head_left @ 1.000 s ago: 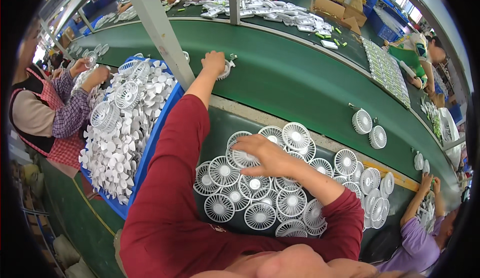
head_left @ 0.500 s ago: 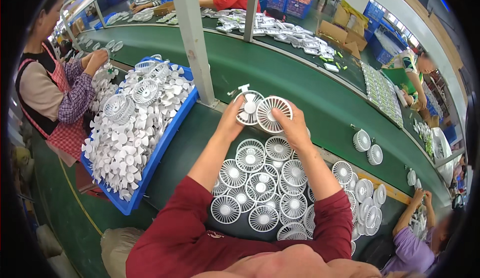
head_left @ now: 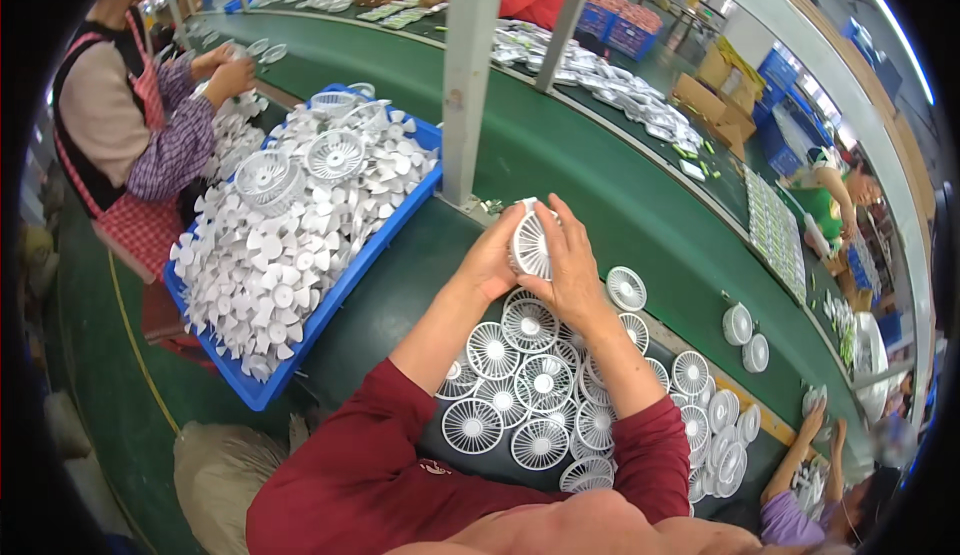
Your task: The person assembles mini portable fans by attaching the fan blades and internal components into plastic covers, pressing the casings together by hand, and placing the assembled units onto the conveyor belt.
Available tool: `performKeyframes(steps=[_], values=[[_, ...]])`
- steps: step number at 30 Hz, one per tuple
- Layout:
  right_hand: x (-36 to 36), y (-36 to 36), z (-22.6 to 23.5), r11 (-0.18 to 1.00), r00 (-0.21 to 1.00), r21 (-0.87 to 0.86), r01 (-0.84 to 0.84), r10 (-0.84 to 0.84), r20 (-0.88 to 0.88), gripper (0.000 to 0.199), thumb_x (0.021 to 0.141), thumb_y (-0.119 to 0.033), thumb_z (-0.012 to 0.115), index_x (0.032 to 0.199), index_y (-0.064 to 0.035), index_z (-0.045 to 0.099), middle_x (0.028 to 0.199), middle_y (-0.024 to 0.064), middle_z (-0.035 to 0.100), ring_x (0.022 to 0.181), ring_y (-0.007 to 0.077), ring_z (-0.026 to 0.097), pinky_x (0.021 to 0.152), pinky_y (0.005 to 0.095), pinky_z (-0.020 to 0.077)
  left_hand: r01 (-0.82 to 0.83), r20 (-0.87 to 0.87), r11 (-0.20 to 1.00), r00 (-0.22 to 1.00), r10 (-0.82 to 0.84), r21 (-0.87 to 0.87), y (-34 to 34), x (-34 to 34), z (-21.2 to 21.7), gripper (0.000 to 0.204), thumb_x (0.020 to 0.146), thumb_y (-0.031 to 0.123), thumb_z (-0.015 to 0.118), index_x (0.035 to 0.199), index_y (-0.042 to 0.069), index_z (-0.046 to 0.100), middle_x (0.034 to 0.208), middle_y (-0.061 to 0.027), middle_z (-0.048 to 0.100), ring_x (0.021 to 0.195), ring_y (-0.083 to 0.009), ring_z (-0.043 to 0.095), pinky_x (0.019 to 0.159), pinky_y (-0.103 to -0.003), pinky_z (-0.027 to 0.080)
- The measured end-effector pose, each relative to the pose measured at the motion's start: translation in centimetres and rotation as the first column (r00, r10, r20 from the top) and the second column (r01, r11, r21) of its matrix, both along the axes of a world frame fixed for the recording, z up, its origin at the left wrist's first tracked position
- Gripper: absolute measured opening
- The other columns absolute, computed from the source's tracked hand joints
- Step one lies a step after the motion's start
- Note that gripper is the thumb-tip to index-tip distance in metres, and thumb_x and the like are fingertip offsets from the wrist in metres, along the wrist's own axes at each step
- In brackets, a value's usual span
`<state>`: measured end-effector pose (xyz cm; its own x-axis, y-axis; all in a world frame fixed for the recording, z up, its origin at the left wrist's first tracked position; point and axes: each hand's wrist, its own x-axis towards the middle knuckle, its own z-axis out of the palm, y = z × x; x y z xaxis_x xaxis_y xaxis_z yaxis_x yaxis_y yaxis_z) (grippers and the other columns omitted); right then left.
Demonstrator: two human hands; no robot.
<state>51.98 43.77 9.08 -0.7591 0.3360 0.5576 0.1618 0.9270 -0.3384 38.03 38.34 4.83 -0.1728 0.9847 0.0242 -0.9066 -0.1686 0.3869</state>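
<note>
Between my two hands is a small white fan head (head_left: 533,245), its round slatted grille facing right and a little toward me. My left hand (head_left: 491,255) wraps round its back and side. Against the grille side lies my right hand (head_left: 572,273), fingers stretched along the far rim and thumb underneath. Whatever sits inside the casing is hidden. Below my wrists, many loose white round grilles (head_left: 472,425) lie overlapping on the dark work surface.
Left of my arms stands a blue crate (head_left: 337,307) heaped with white fan blades (head_left: 265,290) and a few grilles. A grey post (head_left: 468,85) rises beyond my hands. Fan heads (head_left: 737,324) rest on the green conveyor (head_left: 640,220). Co-workers sit left and lower right.
The grille and the open fan casing, held side by side before, are now together face to face between my hands. My view has shifted, moving the crate rightward in the picture.
</note>
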Motion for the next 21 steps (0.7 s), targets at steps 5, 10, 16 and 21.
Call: performKeyframes(steps=[5,10,16,21], values=[[-2.1,-1.2,-1.4,0.957,0.973,-0.266,-0.114,0.054,-0.224,0.083,0.089,-0.063,0.047,0.141,0.0020,0.036,0.142,0.0252,0.039,0.134,0.0440,0.035,0.110,0.0495,0.0280,-0.304,-0.247,0.951,0.927,0.282,-0.058,-1.6,1.6,1.8,0.036,0.104,0.038,0.042,0.115,0.007,0.056,0.105,-0.0032,0.063,0.094,-0.0133,0.063,0.080,-0.031,0.053],[-3.6,-2.5,-1.9,0.861,0.930,-0.481,-0.166,-0.026,-0.367,0.067,0.092,-0.042,0.046,0.140,0.0036,0.036,0.139,0.0213,0.044,0.130,0.0340,0.043,0.110,0.0399,0.0311,-0.665,-0.512,0.746,0.630,0.584,0.032,-1.2,2.9,3.4,0.046,0.103,0.045,0.040,0.099,0.003,0.057,0.088,-0.0028,0.056,0.080,-0.0088,0.051,0.068,-0.028,0.044],[-4.1,-0.5,-2.8,0.818,0.953,-0.551,-0.162,-0.015,-0.303,0.059,0.093,-0.035,0.052,0.139,-0.0006,0.039,0.136,0.0228,0.047,0.128,0.0355,0.045,0.108,0.0392,0.0330,-0.552,-0.632,0.833,0.631,0.450,0.042,-0.8,-0.1,0.8,0.037,0.104,0.034,0.042,0.114,0.002,0.057,0.113,-0.0076,0.056,0.101,-0.0155,0.055,0.086,-0.029,0.045],[2.9,8.6,-4.3,0.860,0.899,-0.313,0.404,-0.436,-0.038,0.055,0.090,-0.037,0.062,0.134,-0.0056,0.051,0.135,0.0171,0.054,0.123,0.0344,0.053,0.103,0.0402,0.0408,-0.364,-0.978,0.923,0.110,0.176,0.125,0.9,0.5,-2.4,0.042,0.096,0.034,0.056,0.124,0.004,0.055,0.133,-0.0200,0.052,0.124,-0.0349,0.047,0.103,-0.041,0.038]])
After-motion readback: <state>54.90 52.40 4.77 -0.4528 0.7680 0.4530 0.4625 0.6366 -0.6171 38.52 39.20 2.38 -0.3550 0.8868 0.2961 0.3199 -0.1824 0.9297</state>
